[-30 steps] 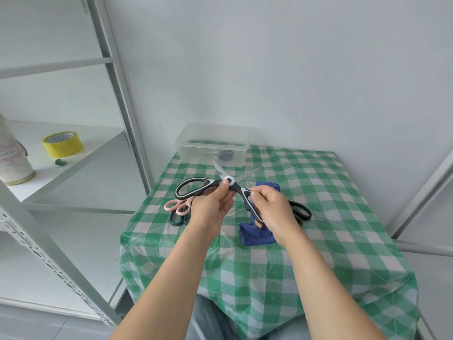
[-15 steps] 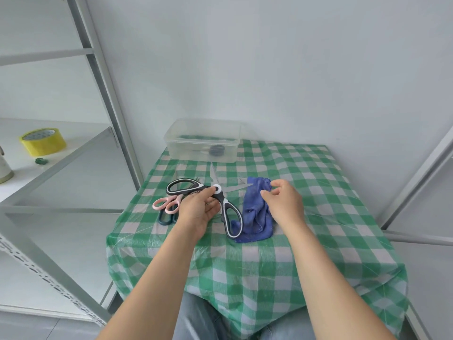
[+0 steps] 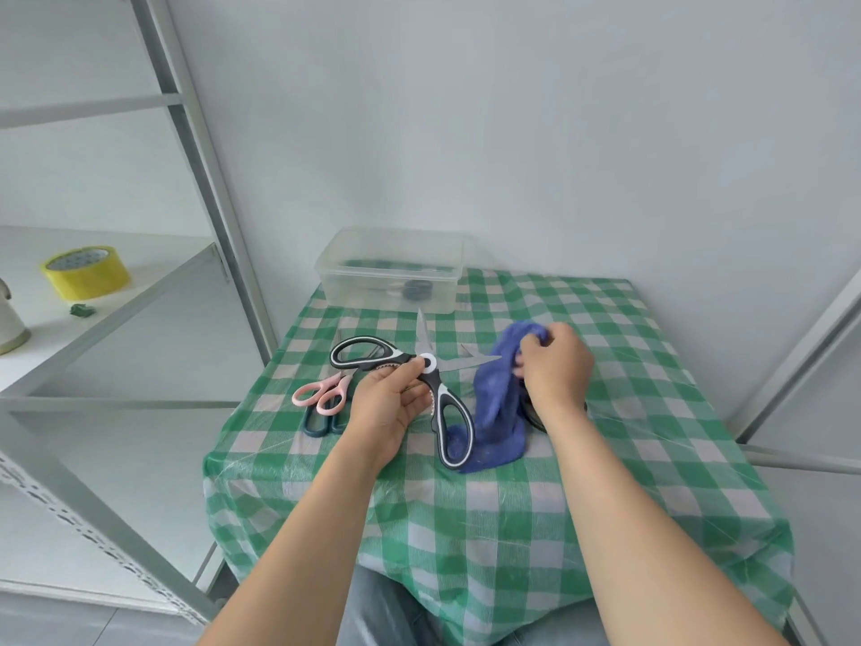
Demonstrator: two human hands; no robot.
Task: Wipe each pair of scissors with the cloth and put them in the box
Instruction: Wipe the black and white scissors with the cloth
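Note:
My left hand [image 3: 389, 403] pinches the black-and-white scissors [image 3: 435, 389] near their pivot, holding them spread open above the table. My right hand [image 3: 552, 366] grips the top of the blue cloth [image 3: 496, 407] and lifts it, its lower end still lying on the tablecloth. Pink-handled scissors [image 3: 321, 394] lie on the table to the left, over a dark teal pair [image 3: 319, 424]. A dark handle [image 3: 536, 414] peeks out beneath my right wrist. The clear plastic box [image 3: 391, 270] stands at the table's back edge with a dark item inside.
The small table wears a green-and-white checked cover [image 3: 605, 435] and sits in a white corner. A metal shelf frame [image 3: 219, 188] stands to the left, holding a yellow tape roll [image 3: 86, 272]. Another metal frame [image 3: 792, 366] runs along the right.
My right hand let go of the scissors' handle, moved right and took hold of the blue cloth, raising its top. My left hand keeps the open scissors, now lower.

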